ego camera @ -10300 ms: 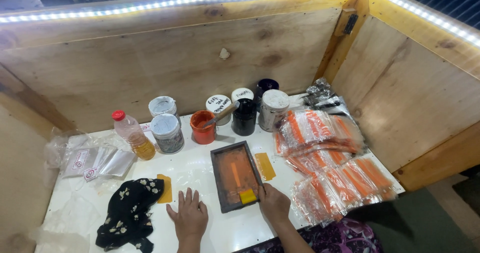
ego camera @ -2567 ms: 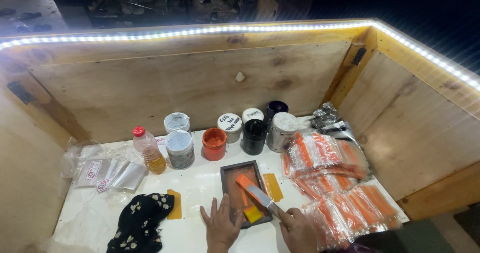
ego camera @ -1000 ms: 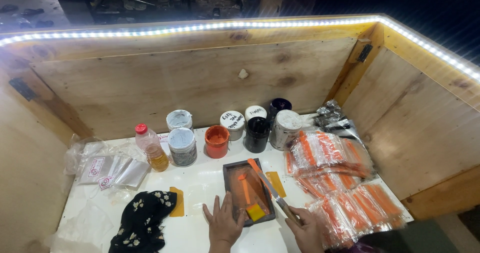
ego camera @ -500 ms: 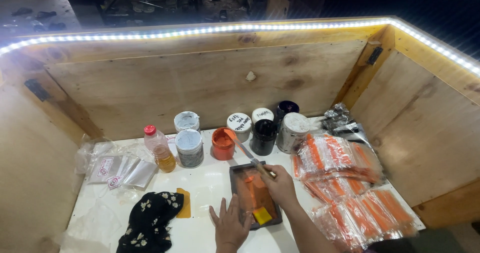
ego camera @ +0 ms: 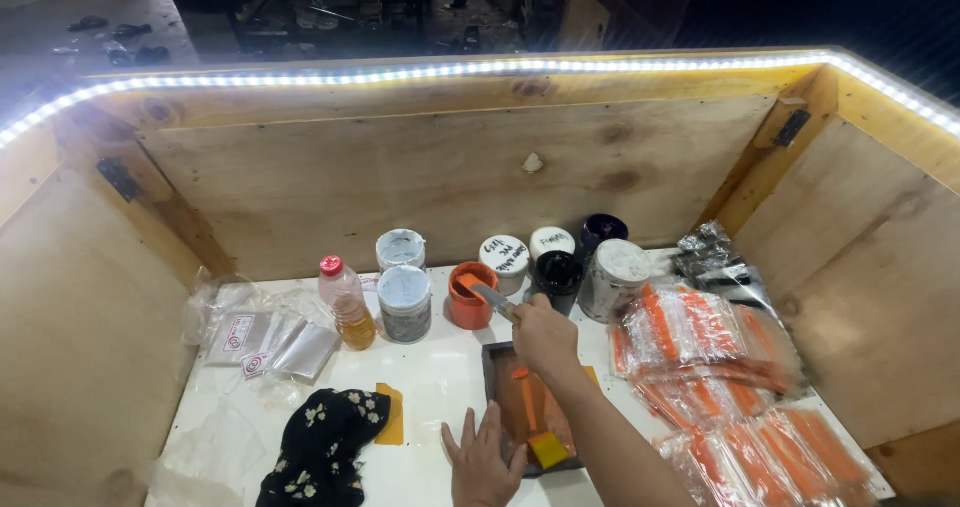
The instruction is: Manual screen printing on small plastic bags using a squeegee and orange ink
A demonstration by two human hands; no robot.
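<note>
Right hand [ego camera: 545, 335] extended forward, fist clenched on a flat metal spatula [ego camera: 492, 298]; blade tip dips into the open orange paint jar [ego camera: 470, 295] in the jar row. Left hand [ego camera: 484, 459] flat, fingers spread, empty, pressing the white tabletop [ego camera: 440, 377] beside the dark rectangular printing frame [ego camera: 528, 419]. Grey-lidded jar [ego camera: 405, 303] and black jar [ego camera: 556, 275] flank the orange one closely. Orange packets [ego camera: 700, 347] crowd the right; plywood walls [ego camera: 440, 177] enclose three sides.

The right hand [ego camera: 545, 335] is stretched forward toward the table's back edge, forearm running in from the front right corner, fingers curled closed in a grip. The left hand [ego camera: 483, 462] lies flat, palm down, fingers spread, at the front edge.
</note>
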